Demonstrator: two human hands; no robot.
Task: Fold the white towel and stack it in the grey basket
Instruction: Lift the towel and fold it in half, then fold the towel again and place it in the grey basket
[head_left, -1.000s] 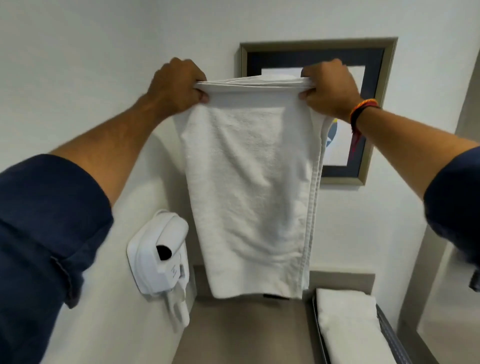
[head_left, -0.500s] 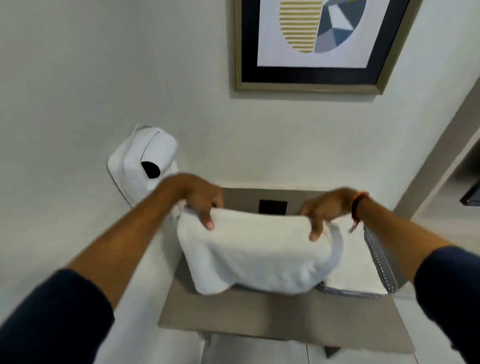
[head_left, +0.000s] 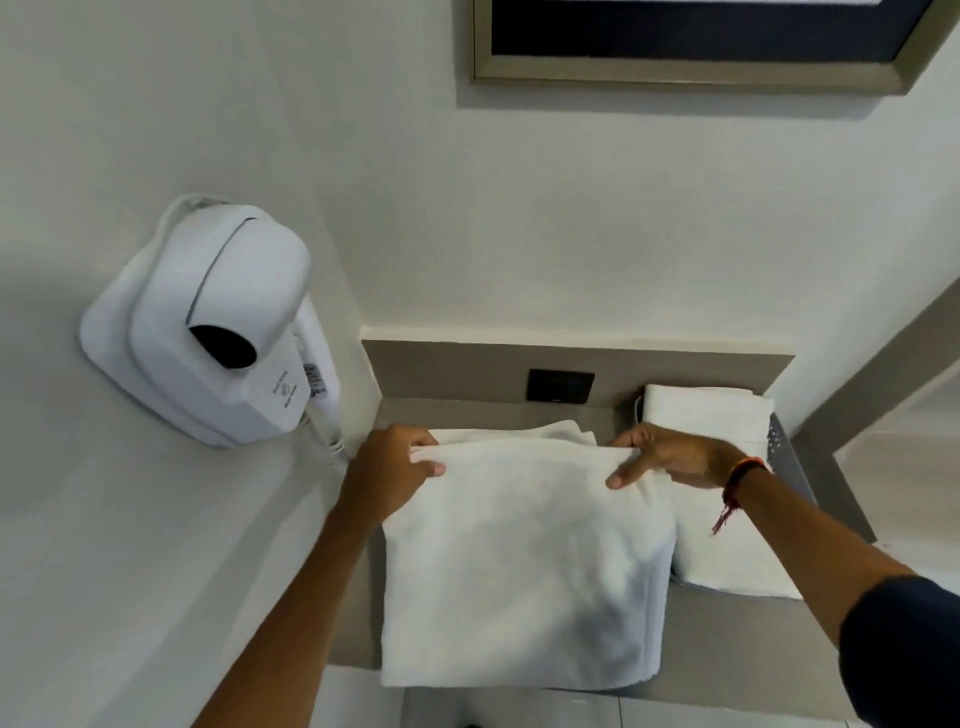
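Observation:
The white towel (head_left: 524, 566) lies folded on the grey-brown shelf (head_left: 737, 644), its near edge hanging slightly over the front. My left hand (head_left: 387, 475) grips its far left corner. My right hand (head_left: 670, 457) pinches the far right corner, fingers on top of the fold. To the right stands the grey basket (head_left: 792, 473) with a folded white towel (head_left: 711, 415) lying in it. My right forearm hides part of the basket.
A white wall-mounted hair dryer (head_left: 218, 327) with a coiled cord hangs on the left wall, close to my left hand. A dark socket plate (head_left: 560, 385) sits on the shelf's back panel. A framed picture (head_left: 691, 47) hangs above.
The towel was held up hanging, then brought down; it now rests on the shelf, folded over once more. Both hands keep hold of its far edge. The view has tilted down.

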